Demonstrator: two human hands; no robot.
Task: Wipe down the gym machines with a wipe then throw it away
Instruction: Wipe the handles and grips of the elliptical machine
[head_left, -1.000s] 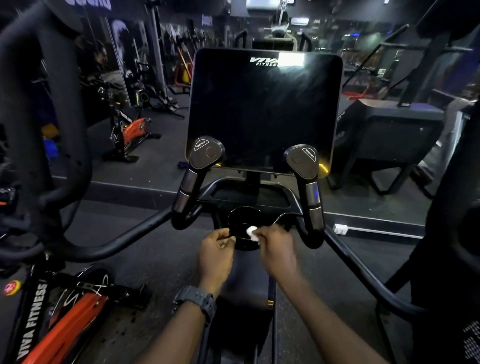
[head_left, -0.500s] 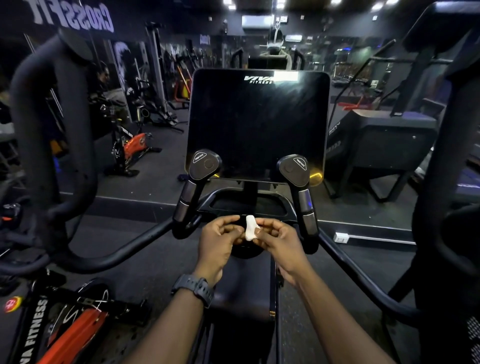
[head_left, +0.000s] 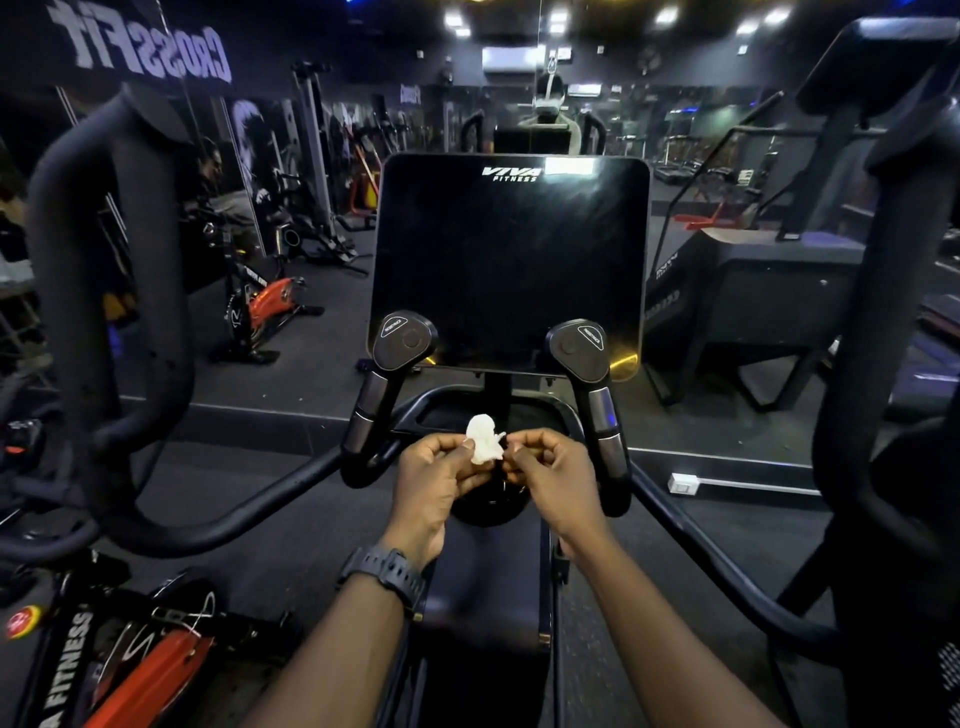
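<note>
**Wipe lifted and being opened in front of the console**

Nearest to the camera, the left hand (head_left: 441, 480), with a dark watch (head_left: 387, 574) on its wrist, and the right hand (head_left: 550, 475) met just below the console screen (head_left: 511, 260). Both pinched the white wipe (head_left: 484, 446) between fingertips, the left at its lower left edge and the right at its right side, so each hand was closed on it. The wipe stood between the two hands, crumpled, under the middle of the screen and between the two short handles (head_left: 587, 358).

A second earlier the wipe was a small ball held low, near the round holder (head_left: 488, 504) under the screen, mostly by the right hand. Half a second earlier it had come up between both hands. At this moment it looked larger and looser, as if the fingers were pulling it apart.

In my judgement this was preparation: the wipe was being unfolded to get a flat surface, and wiping of this machine had not started. The screen and handles were the nearest surfaces to clean. Farther behind the screen, a mirror (head_left: 322, 156) showed other gym machines; no bin was visible.
</note>
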